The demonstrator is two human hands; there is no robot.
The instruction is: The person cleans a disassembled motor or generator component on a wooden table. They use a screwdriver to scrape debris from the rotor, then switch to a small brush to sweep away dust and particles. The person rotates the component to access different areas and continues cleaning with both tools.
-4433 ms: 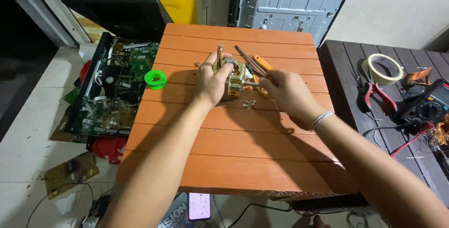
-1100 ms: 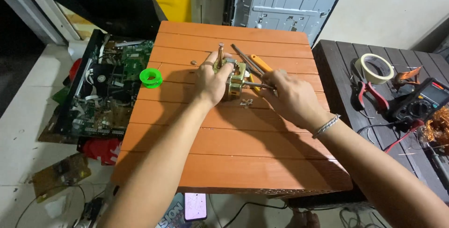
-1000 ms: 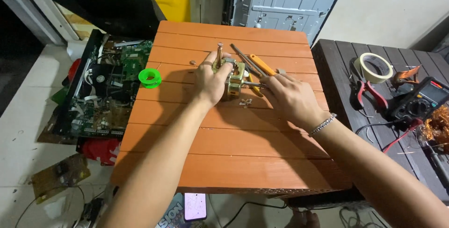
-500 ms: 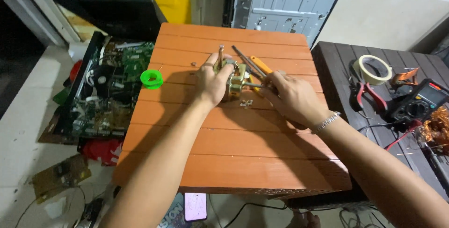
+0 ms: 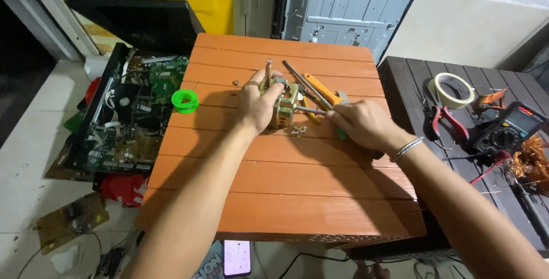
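Note:
A small brass-coloured electric motor (image 5: 284, 106) with an upright shaft stands on the orange slatted table (image 5: 286, 199). My left hand (image 5: 258, 103) grips it from the left side. My right hand (image 5: 362, 126) holds a green-handled screwdriver (image 5: 311, 110) whose metal shank points left into the motor's side. Behind them lie an orange-handled tool (image 5: 321, 89) and a long metal rod (image 5: 297, 77). A small metal bracket (image 5: 298, 132) rests on the table just in front of the motor.
A green solder spool (image 5: 185, 100) sits at the table's left edge. Circuit boards (image 5: 137, 113) lie on the floor to the left. On the dark side table (image 5: 412, 73) at the right are a tape roll (image 5: 451, 90), red pliers (image 5: 441, 120) and a multimeter (image 5: 509, 127).
My right hand has stayed at the motor, shifting slightly with the screwdriver. The view has drifted a little; my left hand keeps its grip.

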